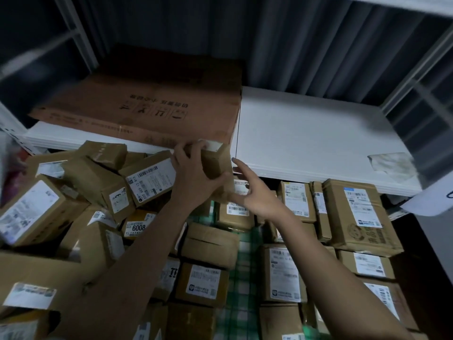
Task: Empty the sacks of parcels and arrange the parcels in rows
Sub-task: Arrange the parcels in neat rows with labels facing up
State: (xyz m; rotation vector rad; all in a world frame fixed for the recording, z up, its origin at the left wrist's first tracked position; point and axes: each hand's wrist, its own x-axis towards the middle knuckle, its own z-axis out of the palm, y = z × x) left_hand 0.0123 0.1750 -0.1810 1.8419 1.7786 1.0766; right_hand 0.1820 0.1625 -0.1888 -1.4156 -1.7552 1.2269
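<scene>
Nearest the camera, two bare forearms reach forward over cardboard parcels lying on a green checked cloth (241,263). At lower left sits a loose heap of parcels (81,200), tilted and overlapping, labels facing all ways; one carries a yellow tag reading 6008 (138,227). At lower right, parcels in rows (343,241) stand close together, touching side by side, white labels up. Between heap and rows a strip of the cloth shows.

Farther out, the left hand (193,177) grips a small brown parcel (217,165) from its left side, fingers curled over the top edge, thumb along the lower face. The parcel is held up at the front edge of the white shelf (318,143), a white label on its top. The right hand (255,195) hovers just right of that parcel, fingers spread and straight, holding nothing; whether a fingertip touches it cannot be told.

Beyond, a large flat brown carton (147,106) lies on the shelf's left half. Behind is a dark corrugated wall (294,45).
</scene>
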